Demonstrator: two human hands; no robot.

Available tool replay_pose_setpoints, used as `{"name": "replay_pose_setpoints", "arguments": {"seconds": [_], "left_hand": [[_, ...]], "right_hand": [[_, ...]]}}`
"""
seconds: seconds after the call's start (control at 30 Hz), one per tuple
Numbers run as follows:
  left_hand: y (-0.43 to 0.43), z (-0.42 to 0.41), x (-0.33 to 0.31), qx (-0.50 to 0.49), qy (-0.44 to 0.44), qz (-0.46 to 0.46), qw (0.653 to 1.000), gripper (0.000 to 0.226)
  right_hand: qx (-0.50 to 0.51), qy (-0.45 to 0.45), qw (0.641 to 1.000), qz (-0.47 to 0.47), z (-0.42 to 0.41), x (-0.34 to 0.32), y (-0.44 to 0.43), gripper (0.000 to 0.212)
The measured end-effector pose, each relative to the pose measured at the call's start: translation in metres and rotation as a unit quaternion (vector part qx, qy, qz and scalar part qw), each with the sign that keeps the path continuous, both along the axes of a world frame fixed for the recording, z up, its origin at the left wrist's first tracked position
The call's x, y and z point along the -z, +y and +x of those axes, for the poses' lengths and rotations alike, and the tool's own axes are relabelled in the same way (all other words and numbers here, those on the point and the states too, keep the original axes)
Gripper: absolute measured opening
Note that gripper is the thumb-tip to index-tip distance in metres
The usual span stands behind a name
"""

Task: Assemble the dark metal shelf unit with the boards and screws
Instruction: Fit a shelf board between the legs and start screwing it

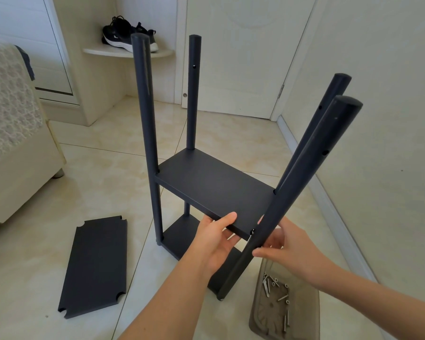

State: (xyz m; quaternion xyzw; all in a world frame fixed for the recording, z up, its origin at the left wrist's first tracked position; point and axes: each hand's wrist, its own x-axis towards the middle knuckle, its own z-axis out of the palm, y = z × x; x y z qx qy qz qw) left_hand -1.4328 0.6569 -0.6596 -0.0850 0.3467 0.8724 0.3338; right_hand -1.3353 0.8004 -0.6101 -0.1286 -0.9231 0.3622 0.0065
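Cream marble-look floor tiles (108, 182) carry it all. Nearest, just below the right hand (292, 251), a clear plastic tray (253, 315) holds loose screws (268, 287). That hand wraps the near right post (312, 173) of the dark shelf unit (155, 192), thumb in front, fingers behind. Beside it the left hand (216, 239) pinches the middle board (214, 182) by its front edge, thumb on top. Under the grip sits the bottom board (179, 236). Left of the hands a spare notched board (96, 266) lies flat. Farther off, black sneakers (125, 33) rest on a corner shelf (103, 52).
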Motion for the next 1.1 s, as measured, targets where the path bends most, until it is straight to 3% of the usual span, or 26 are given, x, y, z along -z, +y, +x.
{"name": "replay_pose_setpoints", "arguments": {"seconds": [0.1, 0.37, 0.73, 0.93, 1.1], "left_hand": [[-0.002, 0.001, -0.001, 0.004, 0.001, 0.0, 1.0, 0.036], [-0.002, 0.002, -0.006, 0.004, -0.002, -0.004, 1.0, 0.037], [-0.004, 0.005, -0.012, 0.004, -0.001, -0.002, 1.0, 0.036], [-0.009, 0.006, -0.013, 0.015, 0.003, -0.008, 1.0, 0.037], [-0.009, 0.007, -0.014, 0.02, 0.014, -0.027, 0.999, 0.037]], "right_hand": [[-0.006, 0.0, 1.0, -0.009, 0.001, 0.0, 0.003, 0.068], [-0.037, -0.021, 0.999, 0.018, 0.002, -0.004, -0.001, 0.039], [-0.031, -0.019, 0.999, 0.018, 0.002, -0.01, -0.005, 0.033], [-0.036, -0.031, 0.995, 0.083, -0.004, -0.007, -0.001, 0.051], [-0.044, -0.029, 0.998, -0.044, -0.009, -0.01, 0.002, 0.08]]}}
